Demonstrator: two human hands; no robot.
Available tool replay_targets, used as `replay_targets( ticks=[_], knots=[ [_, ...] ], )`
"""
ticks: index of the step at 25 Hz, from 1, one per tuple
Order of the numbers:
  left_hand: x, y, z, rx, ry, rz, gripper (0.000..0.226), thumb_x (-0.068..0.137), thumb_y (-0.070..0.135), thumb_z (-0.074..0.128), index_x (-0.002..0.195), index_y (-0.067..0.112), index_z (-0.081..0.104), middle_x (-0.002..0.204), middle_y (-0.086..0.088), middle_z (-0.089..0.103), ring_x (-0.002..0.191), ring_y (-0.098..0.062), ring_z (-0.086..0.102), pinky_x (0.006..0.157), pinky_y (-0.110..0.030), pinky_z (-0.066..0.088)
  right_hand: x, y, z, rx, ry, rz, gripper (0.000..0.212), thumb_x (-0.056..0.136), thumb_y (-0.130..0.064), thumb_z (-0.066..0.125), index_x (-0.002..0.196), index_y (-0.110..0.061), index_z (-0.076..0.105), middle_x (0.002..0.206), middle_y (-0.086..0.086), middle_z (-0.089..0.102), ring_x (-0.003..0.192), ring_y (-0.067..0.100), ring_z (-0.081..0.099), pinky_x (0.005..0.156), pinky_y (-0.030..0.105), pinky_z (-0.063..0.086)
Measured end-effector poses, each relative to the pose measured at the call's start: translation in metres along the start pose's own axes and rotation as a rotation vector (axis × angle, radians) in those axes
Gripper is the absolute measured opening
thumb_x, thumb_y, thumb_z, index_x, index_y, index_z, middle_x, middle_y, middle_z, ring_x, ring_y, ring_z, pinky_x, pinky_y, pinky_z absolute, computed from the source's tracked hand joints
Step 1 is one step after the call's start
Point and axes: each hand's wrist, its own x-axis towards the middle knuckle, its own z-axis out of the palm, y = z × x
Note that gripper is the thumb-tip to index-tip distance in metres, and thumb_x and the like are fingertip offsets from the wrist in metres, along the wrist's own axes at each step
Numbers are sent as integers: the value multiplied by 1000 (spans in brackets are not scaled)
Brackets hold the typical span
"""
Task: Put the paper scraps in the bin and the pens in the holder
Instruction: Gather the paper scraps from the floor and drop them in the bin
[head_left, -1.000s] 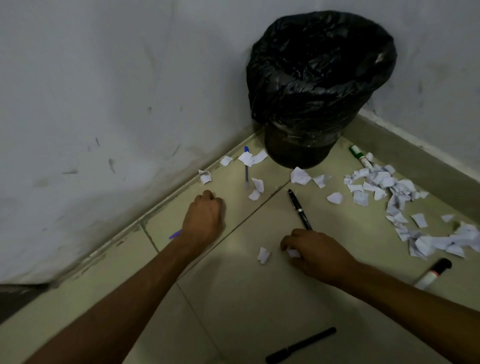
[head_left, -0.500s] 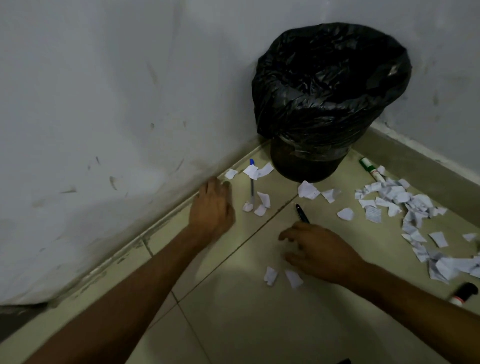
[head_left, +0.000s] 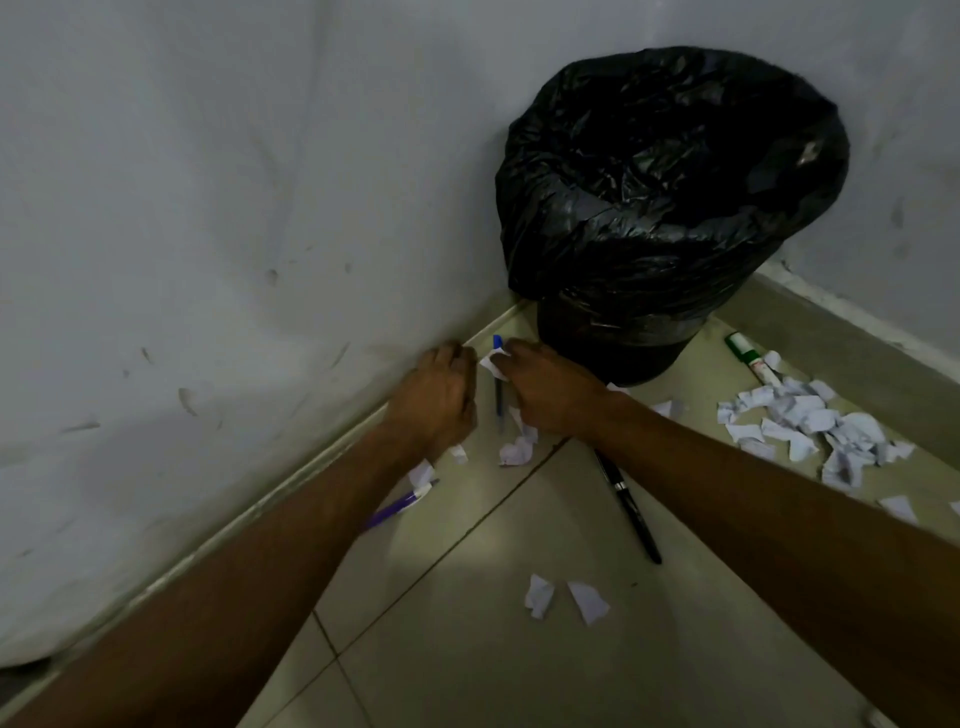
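Note:
A bin lined with a black bag stands in the corner of the room. My left hand is curled by the wall's skirting; what it holds is hidden. My right hand pinches a white paper scrap just in front of the bin. Between both hands lies a blue pen. A purple pen shows under my left wrist. A black pen lies beneath my right forearm. Two scraps rest on the tile nearer to me. No holder is in view.
A pile of white scraps spreads along the right wall, with a green-capped marker at its far end. Crumpled scraps lie between my wrists. Walls close in on the left and behind the bin.
Both hands have moved forward toward the bin and closer together. My right hand left the black pen and two scraps behind and now pinches a scrap by the blue pen.

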Motion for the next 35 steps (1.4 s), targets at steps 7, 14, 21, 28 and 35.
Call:
replay_targets(
  ticks=[7,14,21,28,35],
  knots=[
    [-61,38,14,-22,-31,4,45,75,19,45,111,-4,61,116,-21,56,95,-39,57,72,-41,49,-64,-7,10,-97,-113,49,41,90,-15,56,130,-8,54,138,13,46,118,30,48,94,39,46],
    [-151,81,12,-212,-48,37,57,81,25,50,132,3,55,137,-19,53,120,-32,56,98,-37,48,-156,-48,36,-44,-230,-41,49,85,-19,63,133,-13,51,134,7,45,114,26,47,85,44,52],
    [-122,54,1,43,-150,-69,43,73,23,57,111,2,59,107,-18,57,92,-35,57,83,-40,45,-177,-42,20,103,-59,8,42,90,-14,55,133,-13,57,132,8,52,113,27,54,87,39,51],
    [-161,98,26,-137,-93,194,60,98,47,38,136,3,52,137,-18,55,126,-34,53,112,-43,37,-174,-7,10,209,157,237,31,91,-12,53,119,-15,66,120,7,63,106,22,60,88,31,49],
    [-180,105,46,-72,-77,257,66,87,43,53,147,19,39,149,-20,41,137,-38,41,107,-47,43,-132,70,13,-84,23,282,58,93,-20,51,149,-27,35,150,15,34,125,40,41,96,50,47]
  ],
)
